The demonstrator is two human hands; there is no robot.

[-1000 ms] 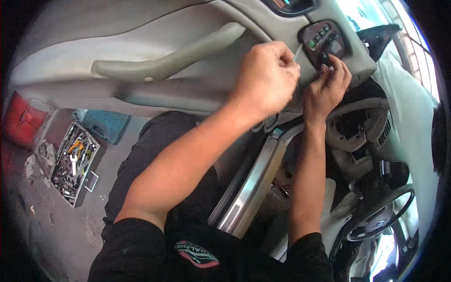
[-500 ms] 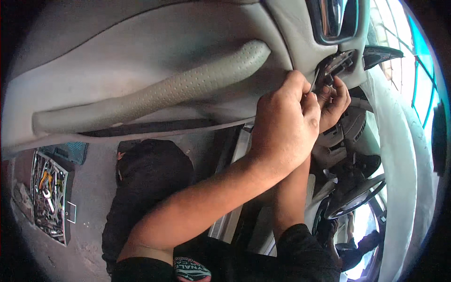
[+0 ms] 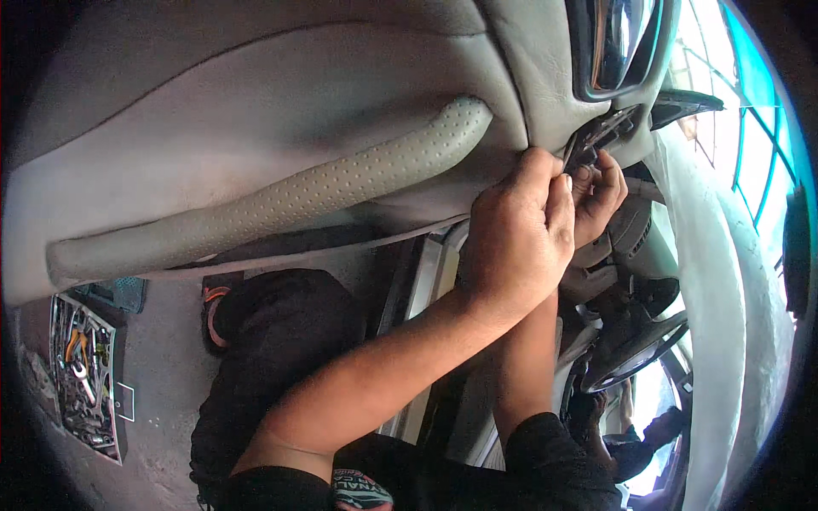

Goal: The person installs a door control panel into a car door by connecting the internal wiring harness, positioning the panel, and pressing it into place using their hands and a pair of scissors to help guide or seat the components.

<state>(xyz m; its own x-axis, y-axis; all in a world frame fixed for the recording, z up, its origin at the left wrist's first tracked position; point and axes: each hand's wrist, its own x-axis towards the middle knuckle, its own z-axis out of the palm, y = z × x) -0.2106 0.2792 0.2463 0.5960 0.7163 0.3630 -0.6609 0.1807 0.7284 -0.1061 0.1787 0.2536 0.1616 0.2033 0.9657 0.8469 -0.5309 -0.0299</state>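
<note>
A small black plastic trim piece point(image 3: 603, 136) sits at the front end of the beige car door panel point(image 3: 358, 94), just below the inside door handle recess point(image 3: 615, 51). My left hand point(image 3: 521, 230) is closed, thumb and fingers pinched at the near edge of this piece, where it meets the door panel. Behind it, my right hand point(image 3: 601, 198) curls its fingers around the underside of the same piece. My left hand partly covers the right one, so exact fingertip contact is hidden. The dotted grab handle point(image 3: 341, 183) runs along the panel to the left.
An open metal tool drawer point(image 3: 83, 375) with wrenches and pliers rests on the floor at left. My dark-clothed knee point(image 3: 290, 315) is beneath the door. A steering wheel point(image 3: 635, 358) and white cover sheet point(image 3: 703, 281) are at right, beside a dark outside mirror point(image 3: 686, 106).
The view has shifted slightly, lowering the door handle and tool drawer in the picture. The trim piece appears at a slightly different tilt; both hands keep their grip at it.
</note>
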